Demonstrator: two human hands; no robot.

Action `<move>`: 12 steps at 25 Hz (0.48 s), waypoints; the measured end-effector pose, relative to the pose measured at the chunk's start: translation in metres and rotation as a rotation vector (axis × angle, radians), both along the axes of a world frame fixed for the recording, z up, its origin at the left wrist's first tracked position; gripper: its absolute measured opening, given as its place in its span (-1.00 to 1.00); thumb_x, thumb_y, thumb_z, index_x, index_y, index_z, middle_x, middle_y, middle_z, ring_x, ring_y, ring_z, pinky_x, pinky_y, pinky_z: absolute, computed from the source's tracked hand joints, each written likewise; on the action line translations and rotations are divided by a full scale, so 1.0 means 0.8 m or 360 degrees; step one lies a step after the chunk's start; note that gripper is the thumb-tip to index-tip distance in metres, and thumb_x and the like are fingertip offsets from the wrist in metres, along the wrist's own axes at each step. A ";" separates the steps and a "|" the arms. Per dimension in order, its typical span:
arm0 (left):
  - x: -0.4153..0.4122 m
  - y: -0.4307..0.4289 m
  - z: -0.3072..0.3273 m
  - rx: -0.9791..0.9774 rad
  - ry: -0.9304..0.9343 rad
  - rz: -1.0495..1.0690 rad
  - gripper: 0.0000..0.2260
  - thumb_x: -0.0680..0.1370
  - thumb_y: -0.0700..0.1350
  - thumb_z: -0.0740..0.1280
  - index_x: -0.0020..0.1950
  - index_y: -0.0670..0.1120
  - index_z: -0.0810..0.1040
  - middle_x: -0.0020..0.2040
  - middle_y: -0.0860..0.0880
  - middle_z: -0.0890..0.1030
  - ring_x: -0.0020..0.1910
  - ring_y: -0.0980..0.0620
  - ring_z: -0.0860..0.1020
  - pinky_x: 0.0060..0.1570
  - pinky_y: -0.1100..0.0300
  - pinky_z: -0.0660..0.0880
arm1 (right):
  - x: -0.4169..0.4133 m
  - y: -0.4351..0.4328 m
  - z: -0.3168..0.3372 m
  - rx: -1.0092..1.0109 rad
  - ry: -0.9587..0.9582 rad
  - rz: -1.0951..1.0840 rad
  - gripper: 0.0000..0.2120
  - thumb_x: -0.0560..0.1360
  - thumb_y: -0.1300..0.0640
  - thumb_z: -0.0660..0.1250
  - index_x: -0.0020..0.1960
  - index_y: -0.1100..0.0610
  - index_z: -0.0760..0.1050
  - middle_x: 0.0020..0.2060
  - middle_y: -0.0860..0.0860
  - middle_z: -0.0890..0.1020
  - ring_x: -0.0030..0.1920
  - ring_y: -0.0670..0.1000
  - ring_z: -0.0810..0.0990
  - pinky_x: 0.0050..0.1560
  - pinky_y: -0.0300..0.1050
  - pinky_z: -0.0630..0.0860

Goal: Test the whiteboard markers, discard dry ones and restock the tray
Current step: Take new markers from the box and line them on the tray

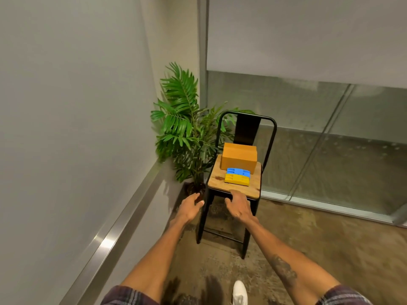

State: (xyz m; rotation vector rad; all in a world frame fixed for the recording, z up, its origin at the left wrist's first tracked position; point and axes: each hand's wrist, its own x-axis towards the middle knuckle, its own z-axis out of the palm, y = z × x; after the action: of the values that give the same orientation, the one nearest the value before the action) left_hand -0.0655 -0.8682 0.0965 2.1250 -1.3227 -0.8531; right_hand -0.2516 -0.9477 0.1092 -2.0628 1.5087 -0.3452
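Head view: my left hand (190,204) and right hand (239,204), spread and empty, near the chair (217,180) with its box (239,158); seemingly no markers tested yet.

box (239,158) on chair (220,181) — plant (182,128) left

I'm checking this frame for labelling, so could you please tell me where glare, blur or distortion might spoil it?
Head view: a bright glare patch on the metal rail; smeared streaks across the glass wall and the floor at the bottom edge; wide-angle bending bows the wall lines; the cardboard box and the chair seat are sharp enough to read.
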 end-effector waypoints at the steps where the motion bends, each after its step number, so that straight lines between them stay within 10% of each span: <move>1: -0.001 -0.018 -0.001 -0.0004 -0.0008 -0.0016 -0.52 0.64 0.01 0.27 0.54 -0.08 0.32 0.51 -0.07 0.38 0.49 -0.05 0.33 0.47 0.06 0.25 | -0.003 -0.017 -0.002 -0.0007 -0.0014 -0.0034 -0.55 0.59 0.05 0.24 0.45 0.11 0.36 0.40 0.11 0.45 0.40 0.16 0.37 0.37 0.14 0.34; 12: -0.017 -0.280 -0.001 0.0063 -0.0009 -0.0103 -0.51 0.63 0.01 0.27 0.54 -0.06 0.32 0.49 -0.08 0.41 0.45 -0.08 0.38 0.42 0.03 0.33 | -0.023 -0.279 -0.014 0.0021 -0.0014 -0.0070 -0.56 0.59 0.07 0.24 0.45 0.13 0.36 0.33 0.17 0.51 0.32 0.21 0.45 0.26 0.09 0.43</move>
State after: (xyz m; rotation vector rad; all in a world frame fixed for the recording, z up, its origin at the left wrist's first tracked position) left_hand -0.0793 -1.0924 0.0960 2.1262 -1.3953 -0.9072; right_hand -0.2702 -1.1711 0.0982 -2.0177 1.5490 -0.3600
